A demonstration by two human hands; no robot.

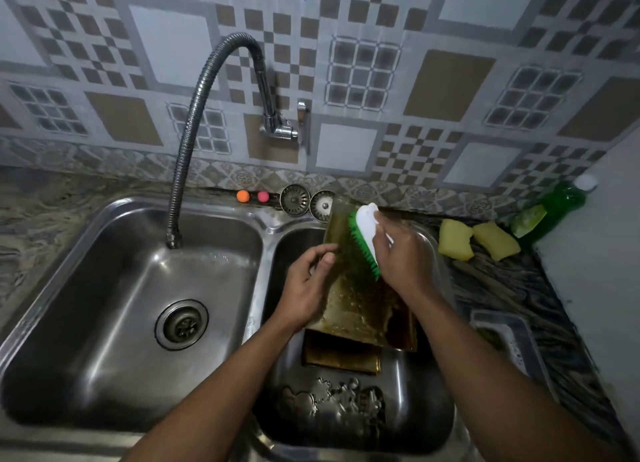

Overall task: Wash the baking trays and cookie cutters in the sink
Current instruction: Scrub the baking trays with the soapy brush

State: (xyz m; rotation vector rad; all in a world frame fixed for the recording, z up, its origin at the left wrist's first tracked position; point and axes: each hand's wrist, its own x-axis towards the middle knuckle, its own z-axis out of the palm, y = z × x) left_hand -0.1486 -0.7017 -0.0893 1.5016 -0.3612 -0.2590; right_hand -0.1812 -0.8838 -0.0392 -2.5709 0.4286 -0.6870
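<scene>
Two baking trays in right basin of steel sink (266, 224). Upper tray (356, 309): flat, rectangular, brown-stained, wet, tilted with far end raised. Lower tray (339, 357) lies beneath. My left hand (304, 288) grips upper tray's left edge, fingers curled. My right hand (401, 253) wraps round scrub brush (363, 233): white plastic back, green bristles on tray. Metal cookie cutters (332, 399), lobed outlines, on basin floor nearer me. Two yellow sponges (455, 239) on counter.
</scene>
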